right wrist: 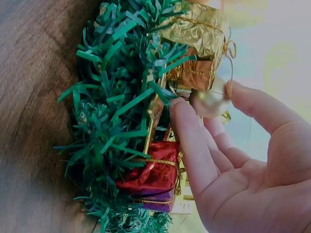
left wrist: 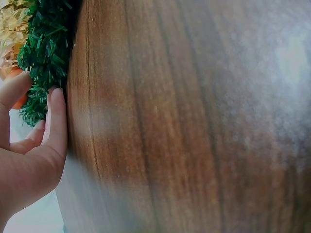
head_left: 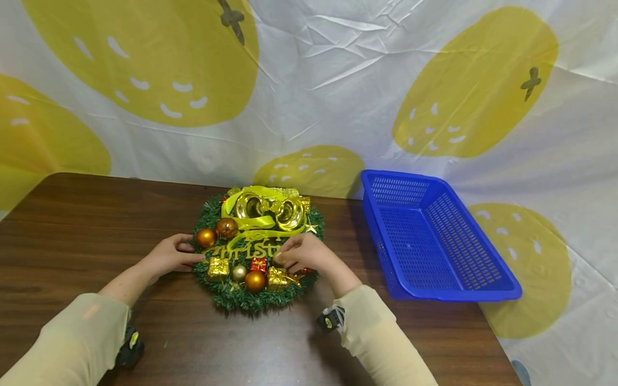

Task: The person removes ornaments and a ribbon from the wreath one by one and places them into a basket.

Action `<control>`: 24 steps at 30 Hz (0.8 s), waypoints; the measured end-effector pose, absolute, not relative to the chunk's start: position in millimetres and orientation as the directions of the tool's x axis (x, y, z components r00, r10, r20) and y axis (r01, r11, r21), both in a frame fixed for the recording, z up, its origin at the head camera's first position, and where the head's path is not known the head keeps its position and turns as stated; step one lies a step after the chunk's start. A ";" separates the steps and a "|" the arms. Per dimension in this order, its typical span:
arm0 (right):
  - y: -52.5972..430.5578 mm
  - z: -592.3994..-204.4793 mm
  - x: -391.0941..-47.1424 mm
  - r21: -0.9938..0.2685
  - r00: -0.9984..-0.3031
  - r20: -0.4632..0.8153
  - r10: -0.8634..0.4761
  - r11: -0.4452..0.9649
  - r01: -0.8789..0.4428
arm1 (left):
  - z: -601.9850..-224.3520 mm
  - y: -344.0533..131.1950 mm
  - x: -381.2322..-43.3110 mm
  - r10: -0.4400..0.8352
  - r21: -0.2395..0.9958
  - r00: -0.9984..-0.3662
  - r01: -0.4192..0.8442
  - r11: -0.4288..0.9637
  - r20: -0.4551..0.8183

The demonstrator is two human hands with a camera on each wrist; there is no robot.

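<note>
Green tinsel makes up the wreath (head_left: 241,301), which lies flat on the dark wooden surface (head_left: 193,346) in front of you, between your two hands. Your left hand (head_left: 171,254) is at its left edge; the left wrist view shows a narrow grip there, thumb above and a finger along the outer side, with greenery between them. Your right hand (head_left: 309,252) reaches over the lower right part, its grip holding a small pale gold ball (right wrist: 210,104) between thumb and finger, just beside gold wrapping in the right wrist view.

Across the far part of the wreath you have two gold bells (head_left: 250,206) side by side, with a yellow ribbon (head_left: 251,222) looped around them. Gold lettering (head_left: 246,251) crosses the middle, partly hidden by ribbon and your right hand. Below it sit a gold parcel (head_left: 219,268), a red parcel (head_left: 258,264) and an orange ball (head_left: 255,281). Well apart, to your right, a blue basket (head_left: 458,295) stands on the surface. Behind everything hangs a pale cloth (head_left: 328,86) printed with large yellow fruit shapes.
</note>
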State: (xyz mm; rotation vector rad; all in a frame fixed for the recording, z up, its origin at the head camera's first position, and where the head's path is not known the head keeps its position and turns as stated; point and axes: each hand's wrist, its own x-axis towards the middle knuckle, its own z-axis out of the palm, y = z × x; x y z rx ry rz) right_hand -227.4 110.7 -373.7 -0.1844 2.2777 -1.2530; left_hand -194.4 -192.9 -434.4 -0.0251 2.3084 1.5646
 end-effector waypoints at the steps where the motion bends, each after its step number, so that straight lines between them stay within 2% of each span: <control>1: 111.4 -373.1 -227.3 -0.819 -0.850 -0.387 -0.358 0.557 0.139 | -434.2 -192.7 -194.2 0.180 0.897 -0.938 -0.208 0.389 -0.295; 11: 119.4 -369.8 -230.5 -0.833 -0.835 -0.389 -0.390 0.537 0.137 | -435.5 -191.3 -195.6 0.178 0.898 -0.938 -0.211 0.386 -0.297; 24: 128.0 -357.1 -233.9 -0.871 -0.858 -0.358 -0.367 0.461 0.166 | -431.5 -190.9 -194.0 0.179 0.895 -0.936 -0.214 0.391 -0.302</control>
